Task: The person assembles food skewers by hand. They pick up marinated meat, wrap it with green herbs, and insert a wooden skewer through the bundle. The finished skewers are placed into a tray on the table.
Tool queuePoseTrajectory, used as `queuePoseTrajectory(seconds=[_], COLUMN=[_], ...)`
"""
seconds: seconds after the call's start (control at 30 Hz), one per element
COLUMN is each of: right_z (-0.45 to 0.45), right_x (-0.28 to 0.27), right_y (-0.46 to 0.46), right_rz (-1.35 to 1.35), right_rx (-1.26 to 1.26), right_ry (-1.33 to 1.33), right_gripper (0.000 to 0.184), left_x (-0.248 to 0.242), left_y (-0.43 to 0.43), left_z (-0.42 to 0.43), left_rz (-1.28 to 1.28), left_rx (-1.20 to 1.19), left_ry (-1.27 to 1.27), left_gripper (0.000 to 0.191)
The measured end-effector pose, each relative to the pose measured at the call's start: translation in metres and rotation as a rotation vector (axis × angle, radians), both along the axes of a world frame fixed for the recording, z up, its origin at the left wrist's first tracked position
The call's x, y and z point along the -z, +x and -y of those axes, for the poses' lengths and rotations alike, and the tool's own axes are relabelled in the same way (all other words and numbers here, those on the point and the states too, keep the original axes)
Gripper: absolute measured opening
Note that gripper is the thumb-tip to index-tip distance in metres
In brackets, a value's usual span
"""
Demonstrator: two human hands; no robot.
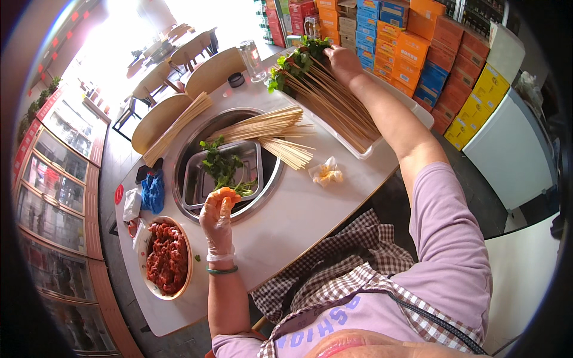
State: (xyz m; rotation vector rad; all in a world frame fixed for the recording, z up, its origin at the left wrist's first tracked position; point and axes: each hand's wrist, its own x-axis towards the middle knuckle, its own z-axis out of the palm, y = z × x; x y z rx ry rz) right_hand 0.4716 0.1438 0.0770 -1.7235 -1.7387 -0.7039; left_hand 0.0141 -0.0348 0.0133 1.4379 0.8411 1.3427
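My left hand (pixel 219 219), in a clear glove with orange-red stains, is raised with bent fingers at the near rim of a metal tray (pixel 190 179). Leafy green cilantro (pixel 222 165) lies in that tray, its stems close behind my fingertips; whether I grip any is unclear. My right hand (pixel 344 65) reaches to the far end of a white plastic tray (pixel 368 154). Its fingers touch the leafy ends of bamboo skewers (pixel 331 96) laid side by side there; their grip is partly hidden. A bowl (pixel 188 277) of red, sauced raw meat (pixel 166 259) stands left of my left hand.
Loose bamboo skewers (pixel 259 123) rest across the round metal well (pixel 177 197) in the table. Another skewer bundle (pixel 179 127) lies at the far edge. A crumpled tissue (pixel 326 171), a glass jar (pixel 253 62) and a blue cloth (pixel 152 191) are on the table. Stacked cartons (pixel 409 53) stand beyond.
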Motion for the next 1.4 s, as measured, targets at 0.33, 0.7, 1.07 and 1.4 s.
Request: queuePoseTrajectory(seconds=[0.33, 0.7, 1.07, 1.4], right_z=[0.054, 0.126, 0.073, 0.055], right_x=[-0.021, -0.028, 0.061, 0.058], right_y=[0.005, -0.164, -0.292, -0.291], right_rz=[-0.626, -0.391, 0.167, 0.164], right_rx=[-0.212, -0.763, -0.816, -0.669], right_ry=[0.174, -0.467, -0.808, -0.760], right_gripper=[0.017, 0.020, 0.022, 0.012], left_x=[-0.002, 0.019, 0.003, -0.002], left_y=[-0.003, -0.028, -0.029, -0.031], left_z=[0.002, -0.020, -0.017, -0.015], left_rz=[0.119, 0.397, 0.464, 0.494], left_rx=[-0.075, -0.313, -0.365, -0.356], left_ry=[-0.024, -0.020, -0.083, -0.076], left_gripper=[0.015, 0.016, 0.012, 0.012])
